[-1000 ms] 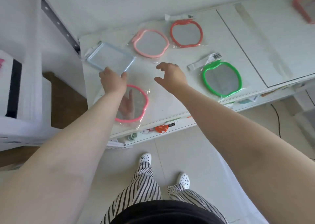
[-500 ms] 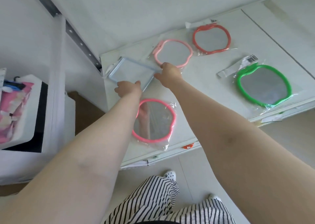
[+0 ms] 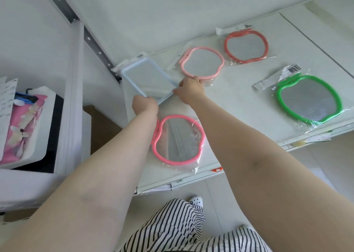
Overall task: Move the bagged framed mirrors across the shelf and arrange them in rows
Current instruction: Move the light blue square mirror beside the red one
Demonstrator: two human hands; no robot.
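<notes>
Both hands now meet at the blue rectangular mirror (image 3: 148, 82) in the shelf's (image 3: 239, 106) back left corner: the left hand (image 3: 145, 104) keeps its grip clamped on the near edge, while the right hand (image 3: 189, 87), open over the shelf a second ago, has closed on the right corner. The pink mirror (image 3: 178, 139) lies just below the left wrist, and the green mirror (image 3: 308, 99) lies well to the right.

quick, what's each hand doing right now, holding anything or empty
Left hand: closed on the near edge of the blue rectangular mirror.
Right hand: gripping the same mirror's right corner.
</notes>
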